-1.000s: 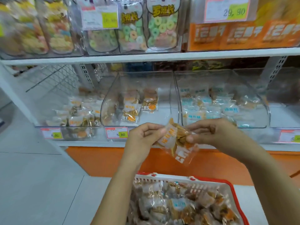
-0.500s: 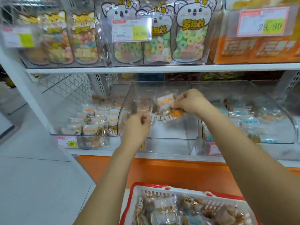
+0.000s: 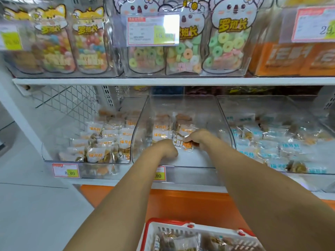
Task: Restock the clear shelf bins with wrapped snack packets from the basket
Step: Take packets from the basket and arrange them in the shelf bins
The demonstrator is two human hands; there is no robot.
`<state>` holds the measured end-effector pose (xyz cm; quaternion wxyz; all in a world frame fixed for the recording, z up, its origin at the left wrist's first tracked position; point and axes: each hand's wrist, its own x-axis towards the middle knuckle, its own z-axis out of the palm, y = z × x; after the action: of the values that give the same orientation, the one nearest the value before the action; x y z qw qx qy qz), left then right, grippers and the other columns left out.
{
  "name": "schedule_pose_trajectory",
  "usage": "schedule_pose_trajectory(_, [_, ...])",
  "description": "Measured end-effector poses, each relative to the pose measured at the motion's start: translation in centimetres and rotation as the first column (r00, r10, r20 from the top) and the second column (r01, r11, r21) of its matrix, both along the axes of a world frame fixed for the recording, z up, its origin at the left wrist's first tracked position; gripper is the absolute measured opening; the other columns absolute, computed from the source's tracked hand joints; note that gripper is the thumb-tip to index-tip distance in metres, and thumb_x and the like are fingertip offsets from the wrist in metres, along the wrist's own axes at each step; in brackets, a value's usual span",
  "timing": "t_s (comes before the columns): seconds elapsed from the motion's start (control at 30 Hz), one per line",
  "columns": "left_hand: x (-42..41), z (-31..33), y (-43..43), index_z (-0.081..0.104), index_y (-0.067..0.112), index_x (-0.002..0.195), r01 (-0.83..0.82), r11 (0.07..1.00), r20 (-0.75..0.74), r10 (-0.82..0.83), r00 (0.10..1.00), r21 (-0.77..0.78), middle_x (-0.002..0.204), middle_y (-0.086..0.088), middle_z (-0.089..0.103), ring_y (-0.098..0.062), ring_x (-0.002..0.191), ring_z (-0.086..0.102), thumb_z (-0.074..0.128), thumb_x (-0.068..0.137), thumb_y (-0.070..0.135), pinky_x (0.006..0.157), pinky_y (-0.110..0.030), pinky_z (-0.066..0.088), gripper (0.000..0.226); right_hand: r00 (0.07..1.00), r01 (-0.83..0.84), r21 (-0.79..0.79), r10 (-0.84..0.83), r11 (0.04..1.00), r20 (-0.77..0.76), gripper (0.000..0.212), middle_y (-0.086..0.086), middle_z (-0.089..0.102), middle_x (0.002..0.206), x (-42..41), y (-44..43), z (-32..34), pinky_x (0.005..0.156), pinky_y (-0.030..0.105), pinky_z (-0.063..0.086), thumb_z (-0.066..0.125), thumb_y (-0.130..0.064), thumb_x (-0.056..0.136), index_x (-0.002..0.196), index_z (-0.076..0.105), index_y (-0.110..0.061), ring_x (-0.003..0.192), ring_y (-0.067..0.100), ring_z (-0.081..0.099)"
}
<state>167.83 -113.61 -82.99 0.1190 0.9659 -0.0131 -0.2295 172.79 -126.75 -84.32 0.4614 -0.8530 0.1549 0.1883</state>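
While both arms reach into the middle clear bin (image 3: 181, 105) on the lower shelf (image 3: 195, 184), the right hand (image 3: 198, 137) pinches an orange-printed snack packet (image 3: 183, 144) with curled fingers, low over the bin's floor. The left hand (image 3: 165, 148) is curled just beside the packet's left edge; whether it grips the packet I cannot tell. The basket (image 3: 168, 222), with more packets inside, is below.

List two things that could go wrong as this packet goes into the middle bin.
1. The right hand pinches the packet near the low front lip of the bin; released there, it may slide out.
2. The basket sits close below the reach; pulling back could knock it.
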Motion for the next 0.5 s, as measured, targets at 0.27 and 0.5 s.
schedule_pose_trajectory(0.27, [1.9,-2.1,0.3,0.058,0.009,0.126,-0.087,0.994,0.097,0.093,0.991,-0.058,0.129,-0.009,0.058,-0.026,0.116,0.056,0.056,0.091,0.02,0.091,-0.03,0.045,0.037,0.97,-0.235,-0.393,0.241,0.889,-0.034,0.026,0.008,0.055,0.097,1.4,1.6,0.4,0.059,0.023,0.042,0.077,-0.021,0.075,0.08,0.054,-0.01,0.084,0.02,0.051])
schedule_pose_trajectory(0.5, [1.0,-1.5,0.1,0.049,0.0,0.128,-0.084,0.996,0.053,0.085,0.995,-0.022,0.127,-0.014,0.054,-0.029,0.113,0.055,0.055,0.091,0.022,0.08,-0.03,0.045,0.043,0.93,-0.323,-0.532,0.366,0.782,-0.027,0.019,0.007,0.055,0.091,0.4,1.7,1.7,0.078,0.026,0.041,0.055,-0.012,0.09,0.071,0.057,-0.013,0.092,0.022,0.052])
